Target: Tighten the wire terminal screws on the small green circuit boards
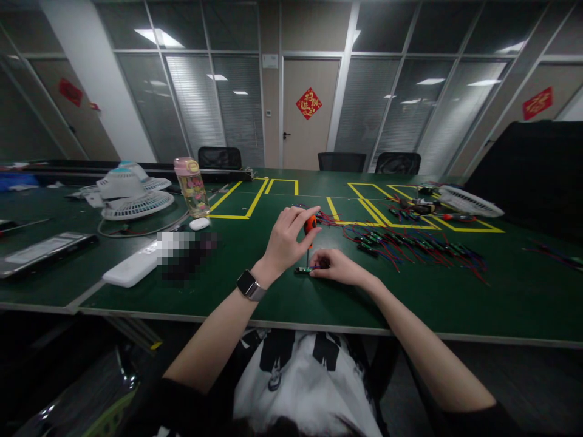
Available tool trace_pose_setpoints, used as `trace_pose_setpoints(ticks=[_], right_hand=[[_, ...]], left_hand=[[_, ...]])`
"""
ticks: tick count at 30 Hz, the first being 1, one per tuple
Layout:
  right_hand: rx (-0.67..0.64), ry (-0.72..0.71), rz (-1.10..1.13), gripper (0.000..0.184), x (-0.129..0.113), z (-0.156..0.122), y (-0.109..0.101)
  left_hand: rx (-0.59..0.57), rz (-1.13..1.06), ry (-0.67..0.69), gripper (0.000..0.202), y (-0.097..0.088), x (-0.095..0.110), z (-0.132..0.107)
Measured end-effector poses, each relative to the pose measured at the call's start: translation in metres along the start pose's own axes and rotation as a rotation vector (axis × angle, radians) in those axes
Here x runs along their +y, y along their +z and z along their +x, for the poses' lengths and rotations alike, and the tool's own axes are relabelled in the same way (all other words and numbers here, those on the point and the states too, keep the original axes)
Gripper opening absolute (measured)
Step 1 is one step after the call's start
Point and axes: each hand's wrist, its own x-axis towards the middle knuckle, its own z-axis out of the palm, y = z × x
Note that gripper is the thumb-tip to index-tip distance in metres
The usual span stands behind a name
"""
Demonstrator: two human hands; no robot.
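Note:
My left hand (291, 235), with a watch on its wrist, is closed around the orange and black handle of a screwdriver (310, 224). The screwdriver stands upright, its thin shaft pointing down at a small green circuit board (302, 270) on the table. My right hand (334, 267) pinches the right end of that board and holds it against the tabletop. Whether the tip sits in a screw is too small to make out.
Several similar boards with red and blue wires (419, 243) lie to the right on the green table (273, 303). Fan parts (136, 203), a pink-lidded bottle (192, 188) and a white device (136, 261) stand left. A dark monitor (537, 176) rises at the far right.

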Motion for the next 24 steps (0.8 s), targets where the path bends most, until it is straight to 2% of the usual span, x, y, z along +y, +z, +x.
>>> trace_pose_setpoints(ticks=[3,9,12,17,22,24], right_hand=[[-0.001,0.000,0.003,0.015,0.000,0.000,0.000],[-0.012,0.000,0.004,0.015,0.001,0.001,0.000],[-0.009,-0.002,-0.004,0.015,0.002,0.001,0.000],[-0.002,-0.010,-0.004,0.017,0.003,0.000,0.000],[-0.005,-0.010,-0.016,0.016,0.001,0.000,0.000],[-0.006,-0.005,-0.014,0.016,0.000,0.000,0.000]], left_hand=[[0.024,-0.117,-0.084,0.029,0.000,0.002,0.001],[0.002,-0.746,-0.459,0.024,0.002,0.001,0.007],[0.047,-0.894,-0.581,0.022,0.004,-0.005,0.008],[0.092,-0.814,-0.641,0.022,0.005,-0.009,0.007],[-0.038,-1.134,-0.653,0.031,0.003,-0.005,0.008],[-0.048,-1.128,-0.643,0.031,0.002,-0.004,0.008]])
